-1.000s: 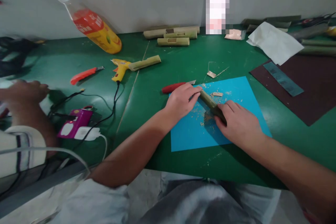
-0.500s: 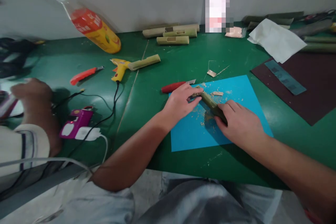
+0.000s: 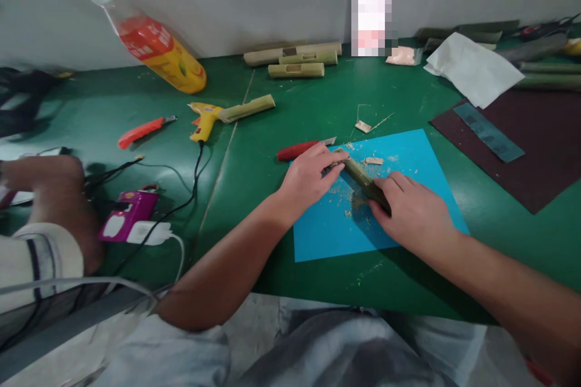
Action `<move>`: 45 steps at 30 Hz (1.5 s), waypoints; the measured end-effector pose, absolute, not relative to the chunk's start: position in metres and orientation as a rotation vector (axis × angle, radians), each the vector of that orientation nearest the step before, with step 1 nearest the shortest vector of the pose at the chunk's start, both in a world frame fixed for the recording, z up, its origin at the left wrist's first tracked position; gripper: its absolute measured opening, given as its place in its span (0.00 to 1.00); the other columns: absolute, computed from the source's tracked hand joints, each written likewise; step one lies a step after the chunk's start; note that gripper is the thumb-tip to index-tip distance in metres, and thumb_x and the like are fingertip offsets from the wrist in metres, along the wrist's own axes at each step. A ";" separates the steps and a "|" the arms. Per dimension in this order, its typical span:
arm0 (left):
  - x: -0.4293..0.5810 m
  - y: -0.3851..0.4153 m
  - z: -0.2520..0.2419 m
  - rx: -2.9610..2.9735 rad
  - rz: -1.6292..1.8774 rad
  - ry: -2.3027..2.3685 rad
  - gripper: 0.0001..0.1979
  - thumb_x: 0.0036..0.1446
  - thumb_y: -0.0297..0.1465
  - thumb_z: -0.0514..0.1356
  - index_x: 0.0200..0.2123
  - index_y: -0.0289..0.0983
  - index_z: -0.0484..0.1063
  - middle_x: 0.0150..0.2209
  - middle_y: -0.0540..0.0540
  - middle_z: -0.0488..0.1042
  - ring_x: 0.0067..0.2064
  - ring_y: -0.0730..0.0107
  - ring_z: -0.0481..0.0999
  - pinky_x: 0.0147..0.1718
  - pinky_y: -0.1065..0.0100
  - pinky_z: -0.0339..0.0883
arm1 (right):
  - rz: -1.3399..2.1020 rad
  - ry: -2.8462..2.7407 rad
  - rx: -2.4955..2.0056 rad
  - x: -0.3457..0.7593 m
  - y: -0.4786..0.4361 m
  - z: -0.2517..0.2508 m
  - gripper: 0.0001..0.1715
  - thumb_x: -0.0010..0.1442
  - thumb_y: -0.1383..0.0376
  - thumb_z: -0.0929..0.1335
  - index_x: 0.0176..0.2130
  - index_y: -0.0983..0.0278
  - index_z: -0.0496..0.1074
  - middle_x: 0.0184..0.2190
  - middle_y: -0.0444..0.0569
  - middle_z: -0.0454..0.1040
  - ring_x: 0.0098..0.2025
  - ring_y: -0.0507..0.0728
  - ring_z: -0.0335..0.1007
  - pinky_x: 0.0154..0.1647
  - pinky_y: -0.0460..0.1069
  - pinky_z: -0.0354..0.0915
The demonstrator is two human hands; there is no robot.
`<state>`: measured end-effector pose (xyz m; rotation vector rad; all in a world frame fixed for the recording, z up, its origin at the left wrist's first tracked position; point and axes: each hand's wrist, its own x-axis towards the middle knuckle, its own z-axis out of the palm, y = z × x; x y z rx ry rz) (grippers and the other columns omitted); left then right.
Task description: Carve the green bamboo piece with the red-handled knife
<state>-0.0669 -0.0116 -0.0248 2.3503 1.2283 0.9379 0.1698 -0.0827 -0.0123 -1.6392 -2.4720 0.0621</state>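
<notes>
A green bamboo piece (image 3: 361,176) lies slantwise over a blue sheet (image 3: 327,236) strewn with shavings. My right hand (image 3: 411,205) is wrapped round its near end. At the far end, my left hand (image 3: 311,174) pinches something small and thin against the bamboo; the fingers hide most of it. Just beyond my left hand rests a red-handled knife (image 3: 297,151), its blade pointing right. A small pale chip (image 3: 374,161) lies on the sheet, and another chip (image 3: 362,126) with thin strands sits behind it.
Left are a yellow glue gun (image 3: 206,123), an orange cutter (image 3: 141,133), a purple power adapter (image 3: 129,216) with cables, and another person's hand (image 3: 49,174). Behind stand a tilted bottle (image 3: 158,51) and cut bamboo pieces (image 3: 297,71). A dark sheet (image 3: 535,163) lies right.
The other person's hand at the left has moved left and lowered a little. My left hand has shifted slightly at the bamboo's far end; my right hand keeps its hold.
</notes>
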 end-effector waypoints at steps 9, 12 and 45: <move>-0.064 -0.016 -0.025 2.322 0.938 1.278 0.13 0.71 0.30 0.62 0.54 0.40 0.83 0.40 0.44 0.77 0.42 0.65 0.80 0.45 0.61 0.78 | 0.062 -2.452 -1.634 0.169 -0.083 -0.014 0.11 0.68 0.61 0.68 0.45 0.63 0.77 0.44 0.56 0.80 0.43 0.64 0.76 0.38 0.55 0.63; -0.065 -0.016 -0.026 2.253 0.936 1.303 0.13 0.71 0.30 0.63 0.54 0.41 0.83 0.40 0.45 0.78 0.42 0.65 0.81 0.44 0.61 0.78 | 0.076 -2.453 -1.636 0.169 -0.082 -0.014 0.11 0.68 0.61 0.68 0.46 0.64 0.78 0.45 0.56 0.80 0.44 0.64 0.77 0.39 0.55 0.63; -0.051 -0.020 -0.038 2.752 1.021 1.099 0.15 0.76 0.30 0.55 0.49 0.30 0.81 0.37 0.41 0.80 0.39 0.65 0.80 0.41 0.63 0.78 | 0.108 -2.445 -1.626 0.170 -0.080 -0.018 0.11 0.68 0.61 0.69 0.46 0.65 0.78 0.43 0.56 0.80 0.43 0.64 0.78 0.36 0.54 0.64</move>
